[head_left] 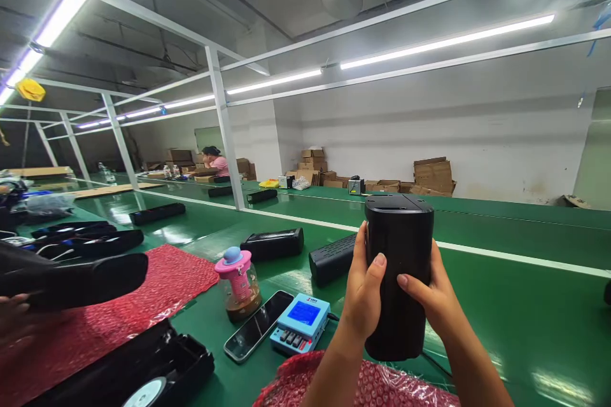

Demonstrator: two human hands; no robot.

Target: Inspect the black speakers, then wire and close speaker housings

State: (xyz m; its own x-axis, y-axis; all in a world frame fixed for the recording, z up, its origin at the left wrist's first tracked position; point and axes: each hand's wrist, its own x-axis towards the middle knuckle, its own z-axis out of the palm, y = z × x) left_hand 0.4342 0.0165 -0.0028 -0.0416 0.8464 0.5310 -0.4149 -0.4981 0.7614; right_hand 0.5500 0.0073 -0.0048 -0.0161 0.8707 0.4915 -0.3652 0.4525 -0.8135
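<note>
I hold a long black speaker (398,248) end-on in front of me, above the green bench. My left hand (361,292) wraps its left side, thumb on the face turned toward me. My right hand (432,296) grips the right side, thumb also across that face. Under my wrists lies a sheet of red bubble wrap (377,388). A thin black cable (434,362) runs off below the speaker.
On the green bench (525,318) lie a blue tester box (300,323), a phone (258,333), a pink-lidded jar (238,283) and more black speakers (273,243) (333,257). At the left edge another person's hand (14,315) holds a black speaker (76,280) over red wrap (157,286). Far off, a person (216,162) sits among cardboard boxes.
</note>
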